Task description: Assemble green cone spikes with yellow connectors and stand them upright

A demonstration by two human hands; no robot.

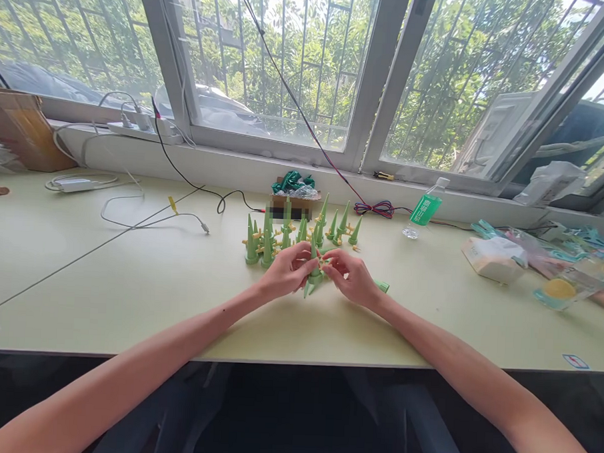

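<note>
Green plastic, tapering to a pt., is what the L hand [291, 269] is holding: a spike [314, 249], tip up, long axis running approx. upright, thumb and fingers pinching it low around the base. It's sitting betw. both hands, near the middle of the counter [143, 300], a bit in from the front edge. The R hand [350, 277] is coming at it from the R side; its thumb and fingertips are apparently pinching a small yellow fitting [322, 261] at the spike's flank, tho the detail is v. small. So the key relation: spike is lying just L of the R fingertips, fitting is standing in the gap, and the L hand is the nearer one, actually touching. A green pointed bit [308, 290] is poking out below the L hand; can't tell if it's the same pc. Behind, toward the counter's back edge, a group of other green spikes [252, 244] w/ yellow fittings is standing upright, and a loose yellow pc. [356, 248] is lying by its R end. A ribbed green pc. [382, 285] is lying partly hidden behind the R wrist.
</note>
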